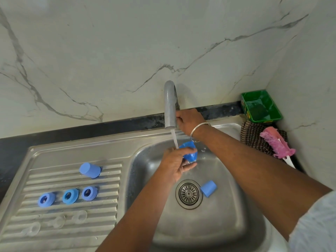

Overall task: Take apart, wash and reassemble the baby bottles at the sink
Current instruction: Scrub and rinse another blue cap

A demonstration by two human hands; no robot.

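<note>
- Bottle parts lie spread over a steel sink (pixel 227 224), its ribbed drainboard (pixel 112 193) stretching off to the left of both hands.
- Tap (pixel 170 104) stands at the back wall, water running from its spout down onto the left hand.
- Green tub (pixel 261 106) sits in the corner, well to the right of the right hand, with a checked cloth (pixel 252 137) in front of it.
- Pink brush (pixel 276 142) lies on that cloth, handle pointing toward me.
- Right hand (pixel 189 122) reaches up behind the spout, fingers curled at the tap; what exactly they grip is hidden by the spout. A bangle (pixel 198 131) sits on its wrist.
- Left hand (pixel 175 164) is below the right one, under the stream, fingers wrapped round a blue piece (pixel 189 151) that I cannot identify further.
- Drain (pixel 189 194) is just below the left hand, in the basin floor.
- One blue cap (pixel 208 188) lies on its side beside the drain, near the left wrist.
- Another cap (pixel 90 170) rests on the drainboard, well left of the left hand.
- Three blue rings (pixel 68 196) sit in a row below that cap.
- Three clear nipples (pixel 58 221) lie in a slanting row nearest me, faint against the ribs.
</note>
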